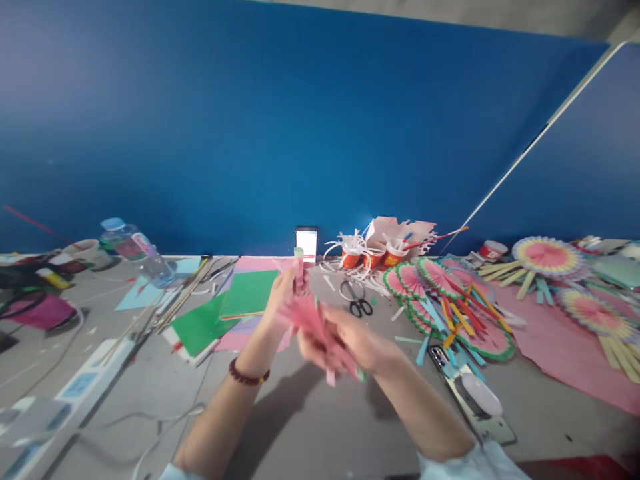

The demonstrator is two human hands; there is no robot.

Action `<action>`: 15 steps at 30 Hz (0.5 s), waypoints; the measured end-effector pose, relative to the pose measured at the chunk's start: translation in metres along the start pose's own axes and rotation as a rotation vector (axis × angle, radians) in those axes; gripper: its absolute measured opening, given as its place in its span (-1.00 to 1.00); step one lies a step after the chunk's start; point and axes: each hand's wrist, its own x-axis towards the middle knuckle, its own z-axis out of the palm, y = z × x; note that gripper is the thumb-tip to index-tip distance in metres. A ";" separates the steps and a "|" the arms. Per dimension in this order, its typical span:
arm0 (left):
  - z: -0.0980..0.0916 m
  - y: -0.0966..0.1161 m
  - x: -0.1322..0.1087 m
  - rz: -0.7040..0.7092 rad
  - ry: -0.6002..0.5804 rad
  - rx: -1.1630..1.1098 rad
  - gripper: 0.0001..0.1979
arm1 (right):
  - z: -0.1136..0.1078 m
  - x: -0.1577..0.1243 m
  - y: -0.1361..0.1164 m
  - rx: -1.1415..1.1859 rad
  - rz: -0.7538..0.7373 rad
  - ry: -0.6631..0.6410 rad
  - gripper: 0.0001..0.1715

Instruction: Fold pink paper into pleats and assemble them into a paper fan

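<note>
Both my hands are raised over the grey table. In my right hand [359, 338] is a pleated pink paper [311, 319], fingers wrapped round its folds; it is blurred by motion, and a green edge shows at its lower end. My left hand [281, 291], with a beaded bracelet at the wrist, is closed on a narrow folded pink paper strip [299, 270] with a green tip. Whether the strip and the pleated paper join is unclear. Green paper sheets [249, 293] lie left of my hands, and black scissors [360, 305] lie to the right.
Finished-looking paper fans [440, 280] with colored strips lie at right, near a phone [473, 393]. Red paper cups [395, 253] and a lit phone screen [307, 245] stand at the blue partition [300, 133]. At left are a tilted bottle [140, 250] and a power strip [83, 383].
</note>
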 end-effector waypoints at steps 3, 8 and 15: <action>-0.001 0.001 -0.001 0.034 -0.008 0.063 -0.61 | -0.019 0.000 -0.010 -0.073 -0.205 0.300 -0.58; -0.003 0.002 0.000 0.061 -0.029 0.122 -0.59 | -0.046 0.007 -0.010 -0.103 -0.250 0.471 -0.69; 0.001 -0.005 0.000 0.086 -0.074 0.082 -0.59 | -0.062 0.016 -0.007 -0.213 -0.395 0.722 -0.60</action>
